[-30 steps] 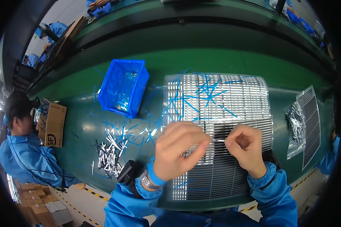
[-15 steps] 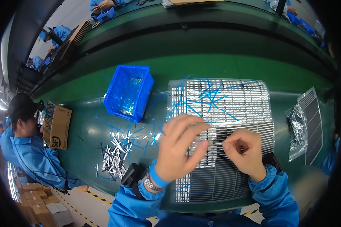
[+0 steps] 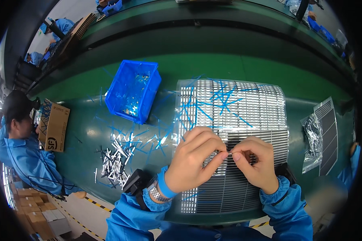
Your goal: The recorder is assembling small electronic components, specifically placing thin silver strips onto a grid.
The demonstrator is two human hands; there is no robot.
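My left hand (image 3: pixel 197 158) and my right hand (image 3: pixel 254 162) meet fingertip to fingertip over the striped sheets. Both thumbs and index fingers are pinched on a small thin strip (image 3: pixel 229 153), mostly hidden by the fingers. Beneath them lies a sheet of black strips (image 3: pixel 233 193), with pale printed pieces along its left side. Farther off, a sheet of silvery-white printed labels (image 3: pixel 261 108) is overlapped by it. Thin blue film slivers (image 3: pixel 225 98) are strewn over the far sheet.
A blue plastic bin (image 3: pixel 132 90) with small scraps stands far left. Loose black-and-white strips (image 3: pixel 116 162) lie in a pile left of my arm. At right are a clear bag (image 3: pixel 312 140) and a grey sheet (image 3: pixel 329 136). A co-worker sits left by a cardboard box (image 3: pixel 55 126).
My left hand's fingers have come together in a pinch and moved right to meet the right hand's fingertips. The view has shifted slightly.
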